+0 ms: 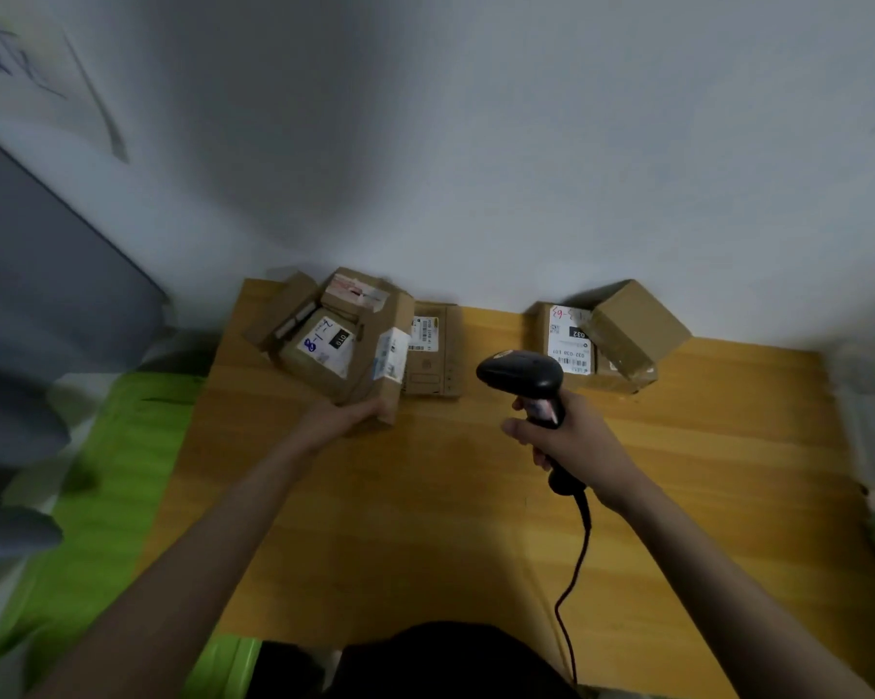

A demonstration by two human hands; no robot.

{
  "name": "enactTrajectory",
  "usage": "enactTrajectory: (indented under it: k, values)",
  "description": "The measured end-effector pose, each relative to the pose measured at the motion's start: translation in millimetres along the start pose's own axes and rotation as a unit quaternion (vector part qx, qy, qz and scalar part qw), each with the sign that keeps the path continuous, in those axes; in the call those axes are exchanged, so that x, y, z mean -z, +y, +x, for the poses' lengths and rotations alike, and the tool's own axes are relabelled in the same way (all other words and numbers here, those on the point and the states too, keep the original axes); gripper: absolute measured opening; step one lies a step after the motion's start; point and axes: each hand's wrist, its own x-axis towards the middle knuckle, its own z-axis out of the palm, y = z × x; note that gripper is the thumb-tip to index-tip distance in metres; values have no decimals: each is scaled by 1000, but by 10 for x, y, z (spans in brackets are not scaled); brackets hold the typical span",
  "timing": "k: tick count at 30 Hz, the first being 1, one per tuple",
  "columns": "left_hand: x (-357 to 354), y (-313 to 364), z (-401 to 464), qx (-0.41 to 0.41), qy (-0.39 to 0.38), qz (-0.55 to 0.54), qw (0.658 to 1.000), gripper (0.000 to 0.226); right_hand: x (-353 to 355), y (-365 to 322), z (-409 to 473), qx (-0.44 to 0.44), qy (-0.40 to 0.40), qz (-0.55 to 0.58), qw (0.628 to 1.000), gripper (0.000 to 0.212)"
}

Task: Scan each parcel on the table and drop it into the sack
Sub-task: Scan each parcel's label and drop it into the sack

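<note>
- Left hand (347, 415) gripping small brown cardboard parcel (391, 368) (white label up), at the table's (425, 522) far-left pile.
- Right hand (571, 438) wrapped round black corded barcode scanner (526, 378).
- Green sack (117, 476) left of table.

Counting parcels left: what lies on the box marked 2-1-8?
A taped cardboard box overlaps the far edge of the 2-1-8 box; whatever lies beneath is covered.

Brown cardboard parcels (334, 340) with white labels cluster along the wooden table's (425, 496) far edge
</note>
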Motion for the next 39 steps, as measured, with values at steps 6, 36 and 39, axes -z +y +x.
enactTrajectory:
  k: [6,36,39]
  values:
    - [-920,9,-712,12,-54,-39,998,98,-226,-98,-163,55,41,60,996,31]
    - [-1200,183,-1376,-103,39,-85,990,32,1172,284,-1090,208,-72,-194,956,18]
    - [-1175,183,-1394,-110,47,-93,989,32,1189,279,-1119,241,-84,-263,930,29]
